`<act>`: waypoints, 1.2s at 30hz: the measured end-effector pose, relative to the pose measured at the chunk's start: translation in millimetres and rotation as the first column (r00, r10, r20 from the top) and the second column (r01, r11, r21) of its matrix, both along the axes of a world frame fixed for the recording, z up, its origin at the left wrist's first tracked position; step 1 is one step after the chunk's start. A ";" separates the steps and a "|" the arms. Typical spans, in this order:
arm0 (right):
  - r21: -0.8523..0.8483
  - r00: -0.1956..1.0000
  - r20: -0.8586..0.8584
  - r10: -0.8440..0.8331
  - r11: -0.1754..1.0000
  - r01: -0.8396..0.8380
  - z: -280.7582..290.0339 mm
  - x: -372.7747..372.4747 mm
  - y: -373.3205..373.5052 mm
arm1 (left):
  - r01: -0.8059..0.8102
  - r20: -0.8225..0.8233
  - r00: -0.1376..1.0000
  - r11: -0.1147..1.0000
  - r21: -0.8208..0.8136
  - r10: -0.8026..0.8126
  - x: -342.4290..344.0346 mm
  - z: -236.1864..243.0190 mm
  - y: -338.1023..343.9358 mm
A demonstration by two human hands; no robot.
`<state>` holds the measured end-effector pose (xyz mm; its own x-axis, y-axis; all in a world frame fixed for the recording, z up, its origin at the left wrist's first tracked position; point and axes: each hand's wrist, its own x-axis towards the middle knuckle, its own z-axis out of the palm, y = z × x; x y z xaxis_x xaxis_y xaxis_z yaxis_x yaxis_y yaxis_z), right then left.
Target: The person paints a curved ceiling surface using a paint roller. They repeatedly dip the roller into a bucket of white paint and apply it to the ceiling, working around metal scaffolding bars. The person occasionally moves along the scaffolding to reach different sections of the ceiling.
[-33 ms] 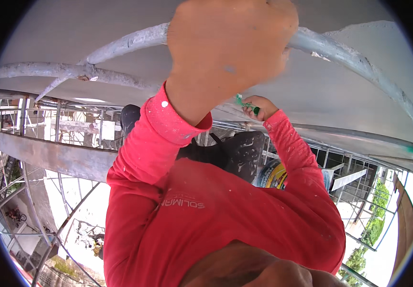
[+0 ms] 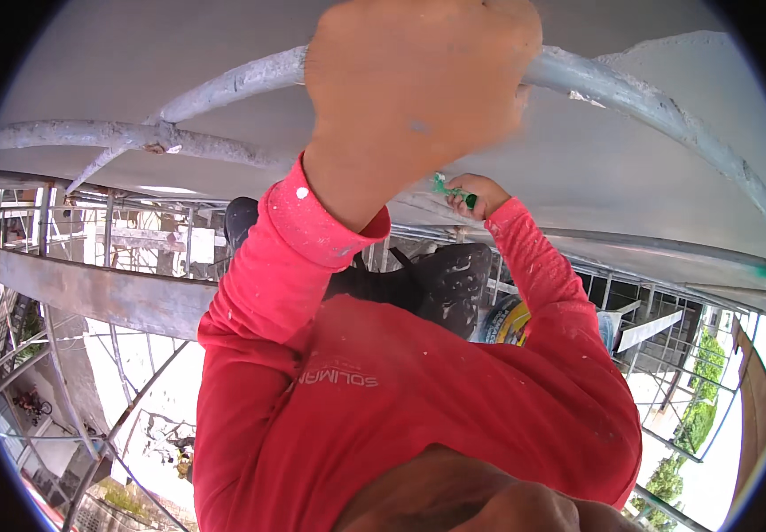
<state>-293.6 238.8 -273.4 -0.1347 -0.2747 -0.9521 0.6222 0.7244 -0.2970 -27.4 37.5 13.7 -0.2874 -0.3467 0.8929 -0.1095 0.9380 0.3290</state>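
Observation:
Close to the camera, my left hand is wrapped round a pale, paint-spotted scaffold pipe that crosses in front of the wall. Its fingertips are mostly hidden behind the back of the hand. Lower and to the right, my right hand is closed on a small tool with a green handle. A green, paint-smeared part of it sticks out toward the grey wall; the working end is too small or hidden to tell its kind. Both red sleeves carry white paint specks.
Below my right forearm stands a bucket with a blue and yellow label, partly covered. A long scaffold plank runs out to the left. Another pipe joins at the upper left. Scaffold tubes and the ground far below show at both sides.
My left hand and the pipe sit very slightly further left in the picture, and my right hand with the green-handled tool has shifted slightly up and left. Both grips stay the same.

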 end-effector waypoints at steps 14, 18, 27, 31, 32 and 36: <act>-0.272 0.897 -0.409 -0.168 0.961 0.056 170.5 135.1 73.7 | -0.173 0.138 0.974 0.984 -0.050 0.178 2.6 -1.6 3.9; -0.320 0.820 -0.524 -0.230 0.945 0.061 229.2 173.7 90.3 | -0.189 0.190 0.961 0.979 -0.072 0.199 4.3 0.2 2.8; -0.558 0.659 -0.618 -0.430 0.829 0.017 316.8 216.6 110.5 | -0.174 0.250 0.953 0.985 -0.007 0.170 6.5 5.6 8.1; -0.627 0.578 -0.651 -0.492 0.777 -0.045 337.4 226.8 108.7 | -0.176 0.244 0.954 0.984 -0.012 0.174 6.9 7.7 9.0; -0.643 0.543 -0.667 -0.511 0.763 -0.071 340.5 227.5 106.4 | -0.177 0.242 0.954 0.984 -0.011 0.175 7.2 8.8 9.2; -0.689 0.400 -0.704 -0.587 0.701 -0.186 347.3 222.4 94.0 | -0.184 0.262 0.948 0.983 -0.014 0.182 7.2 9.1 7.8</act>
<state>-71.2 332.8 73.9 -0.8574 -0.5002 0.1211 -0.1523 0.0219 -0.9881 -20.2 45.3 22.8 -0.4409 -0.4243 0.7910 -0.3624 0.8904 0.2755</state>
